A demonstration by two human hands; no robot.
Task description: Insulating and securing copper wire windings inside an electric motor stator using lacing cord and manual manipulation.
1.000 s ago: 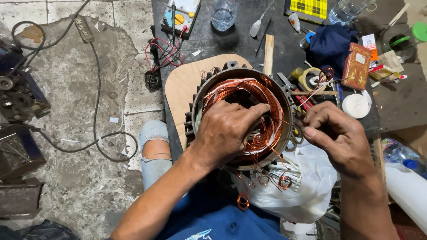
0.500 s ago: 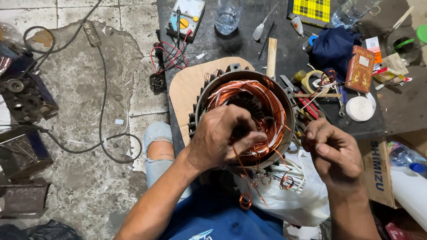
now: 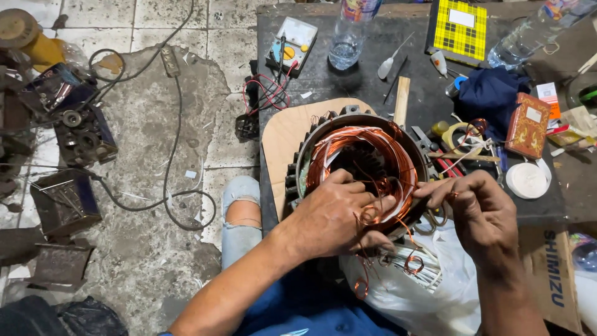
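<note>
The motor stator (image 3: pixel 357 165) is sitting at the near edge of the dark workbench (image 3: pixel 348 81), on a pale wooden board (image 3: pixel 286 134), with its round bore facing up toward the camera, so its long axis is running roughly vertical and tilting slightly toward the person. Copper windings (image 3: pixel 348 146) are lining the bore, and loose copper wire ends (image 3: pixel 373 214) are curling out over the near rim.

The left hand (image 3: pixel 333 218) is resting on the near rim, fingers curled together and pressing on the copper wire ends. The right hand (image 3: pixel 479 214) is hovering just beside the stator's right rim, thumb and fingertips pinched together on a thin strand of copper wire.

Around the stator, things are crowding in: a wooden stick (image 3: pixel 402 99) is lying just behind it, a roll of tape (image 3: pixel 457 137) and small hand tools (image 3: pixel 444 158) are sitting to its right, and a white tape roll (image 3: pixel 527 180) is lying further right. A multimeter (image 3: pixel 292 43) with red and black leads, 2 clear plastic bottles (image 3: pixel 348 37), a yellow checked notebook (image 3: pixel 457 31) and a blue cloth (image 3: pixel 491 93) are occupying the back of the bench. A white plastic bag (image 3: pixel 429 292) is lying below the hands.

Left of the bench, cracked concrete floor (image 3: pixel 143 155) is offering open room, crossed by a black cable (image 3: pixel 168 155).
</note>
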